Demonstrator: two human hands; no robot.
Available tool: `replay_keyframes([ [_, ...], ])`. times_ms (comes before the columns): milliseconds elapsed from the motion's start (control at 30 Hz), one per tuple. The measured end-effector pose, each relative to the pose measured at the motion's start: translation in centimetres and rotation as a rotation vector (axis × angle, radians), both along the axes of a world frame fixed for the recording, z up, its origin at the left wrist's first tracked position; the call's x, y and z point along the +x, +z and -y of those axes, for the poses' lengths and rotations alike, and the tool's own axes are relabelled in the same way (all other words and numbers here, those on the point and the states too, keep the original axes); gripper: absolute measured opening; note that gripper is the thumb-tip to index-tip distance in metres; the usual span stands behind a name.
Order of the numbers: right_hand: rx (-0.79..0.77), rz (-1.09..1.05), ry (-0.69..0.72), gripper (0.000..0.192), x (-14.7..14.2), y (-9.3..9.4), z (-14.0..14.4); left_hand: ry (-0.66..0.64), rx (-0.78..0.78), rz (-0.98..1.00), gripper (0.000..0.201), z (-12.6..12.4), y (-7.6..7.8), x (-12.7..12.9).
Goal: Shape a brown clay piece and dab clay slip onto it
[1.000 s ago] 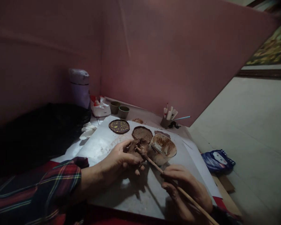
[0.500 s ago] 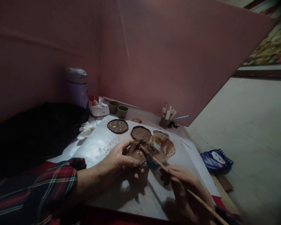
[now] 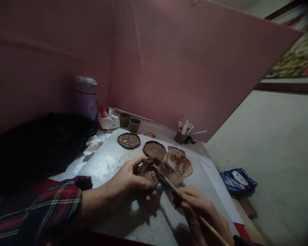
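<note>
My left hand [image 3: 133,176] is closed around a brown clay piece [image 3: 146,172], thumb on the near side and fingertips showing beneath. Pinched in my right hand [image 3: 202,210] is a thin wooden stick [image 3: 170,184], smeared brown toward its far end. Its tip touches the clay piece; the exact shape of that tip is too small to tell. Just behind the clay stands a clear bowl [image 3: 181,164] coated inside with brown residue. Beyond my left hand lie a round brown disc with a raised rim [image 3: 154,149] and a dark disc with yellow specks [image 3: 129,140].
White paper [image 3: 102,177] covers the table. At the back are two dark green cups [image 3: 135,125], a tissue pack [image 3: 109,121] and a holder with several sticks [image 3: 181,136]. White gloves [image 3: 93,145] and a black bag [image 3: 41,147] lie left. A pink panel [image 3: 169,68] rises behind.
The view has tilted slightly. My right hand and the stick have moved a little left, and the clay piece in my left hand has shifted slightly left and turned.
</note>
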State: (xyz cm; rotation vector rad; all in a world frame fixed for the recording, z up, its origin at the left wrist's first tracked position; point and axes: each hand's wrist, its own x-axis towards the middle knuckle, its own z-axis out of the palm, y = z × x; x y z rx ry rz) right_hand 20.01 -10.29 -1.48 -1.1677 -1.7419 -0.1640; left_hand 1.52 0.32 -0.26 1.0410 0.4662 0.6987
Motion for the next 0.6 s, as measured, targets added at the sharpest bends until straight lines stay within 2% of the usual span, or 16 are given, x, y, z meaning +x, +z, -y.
replay_keyframes([
  [133,0.086,0.012,0.002,0.008,-0.2,0.0,-0.3,-0.017,0.013,-0.013,0.062,0.2,0.0,0.0],
  [233,0.077,-0.005,-0.002,0.007,0.0,-0.4,-0.6,-0.005,-0.014,0.017,0.059,0.4,0.1,0.1],
  [433,0.132,-0.043,0.263,0.025,1.7,-0.8,-1.0,0.019,-0.033,-0.043,0.059,0.6,0.1,0.2],
  [500,0.036,0.026,0.353,0.028,2.2,-1.0,-0.8,0.020,-0.037,-0.048,0.060,0.7,0.1,0.2],
  [533,0.053,0.023,0.347,0.028,2.3,-1.2,-0.7,0.018,-0.042,-0.052,0.059,0.8,0.1,0.2],
  [600,0.091,-0.095,0.250,0.029,2.2,-1.8,-0.3,0.012,-0.048,-0.061,0.060,0.9,0.2,0.2],
])
